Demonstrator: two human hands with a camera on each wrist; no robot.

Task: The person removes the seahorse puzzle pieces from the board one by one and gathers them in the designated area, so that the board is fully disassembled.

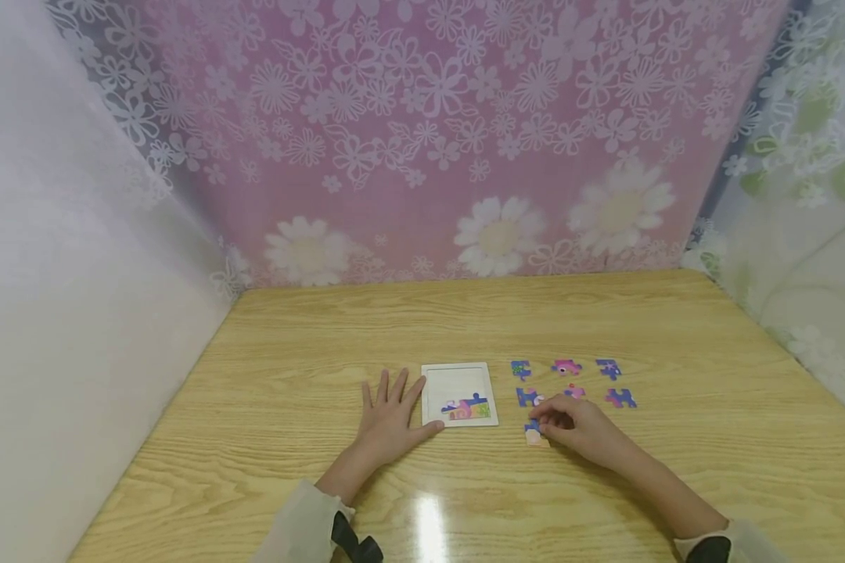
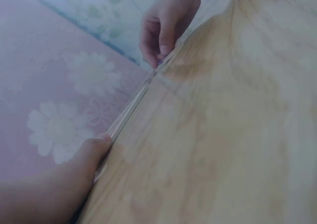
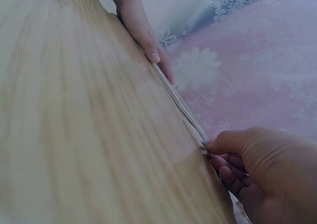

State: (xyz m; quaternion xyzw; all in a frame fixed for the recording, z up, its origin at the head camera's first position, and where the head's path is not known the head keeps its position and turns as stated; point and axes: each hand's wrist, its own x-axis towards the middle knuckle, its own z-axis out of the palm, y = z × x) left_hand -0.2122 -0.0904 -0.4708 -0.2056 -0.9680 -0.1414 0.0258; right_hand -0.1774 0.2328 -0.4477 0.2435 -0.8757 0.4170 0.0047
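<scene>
My left hand (image 1: 385, 428) lies flat on the table with fingers spread, its index finger and thumb against the left side of a white square puzzle tray (image 1: 458, 365). Joined puzzle pieces (image 1: 469, 408) in purple, pink and green fill the tray's lower right part. To the right of the tray, my right hand (image 1: 583, 426) has curled fingers and pinches a blue and cream jigsaw piece (image 1: 533, 436) low over the table. In the right wrist view, the thumb and index finger meet at that piece's blue edge (image 3: 203, 142), mostly hidden by the fingers.
Loose pieces lie in two rows right of the tray: a green and blue piece (image 1: 519, 368), a pink piece (image 1: 566, 367), a purple piece (image 1: 609, 368), and below them a blue one (image 1: 526, 396), a pink one (image 1: 574, 389) and another purple one (image 1: 621, 398). Flowered curtains (image 1: 422, 156) border the table.
</scene>
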